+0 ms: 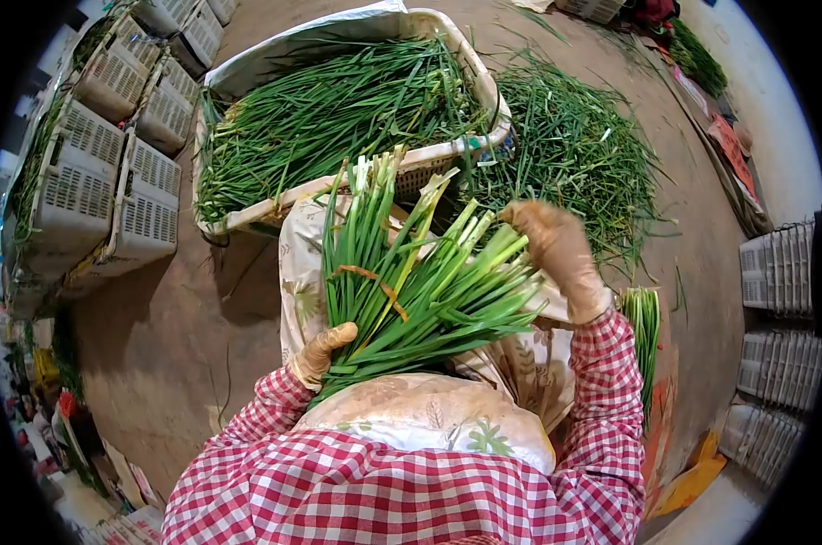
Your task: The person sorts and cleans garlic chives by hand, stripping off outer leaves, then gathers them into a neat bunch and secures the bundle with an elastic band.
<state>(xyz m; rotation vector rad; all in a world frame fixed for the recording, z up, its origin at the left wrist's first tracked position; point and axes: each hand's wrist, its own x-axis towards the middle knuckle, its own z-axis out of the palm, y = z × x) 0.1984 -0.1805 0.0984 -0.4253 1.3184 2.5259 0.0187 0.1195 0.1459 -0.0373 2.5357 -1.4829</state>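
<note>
A large loose bunch of green chives (411, 291) lies across my lap, pale cut ends pointing away from me. My left hand (324, 352), in a tan glove, is closed around the leafy lower left side, thumb on top. A thin brown strip (372, 283) crosses the stalks. My right hand (556, 250), gloved too, is raised at the pale ends on the right side. Its fingers are curled together and slightly blurred; whatever they pinch is hidden. Under the bunch is a stained, leaf-patterned apron (420, 404).
Ahead stands a wide basket (338, 191) heaped with chives. A pile of loose green leaves (565, 154) lies on the floor to its right. A smaller chive bundle (642, 336) is beside my right arm. White crates (84, 163) are stacked at left, more crates (778, 272) at right.
</note>
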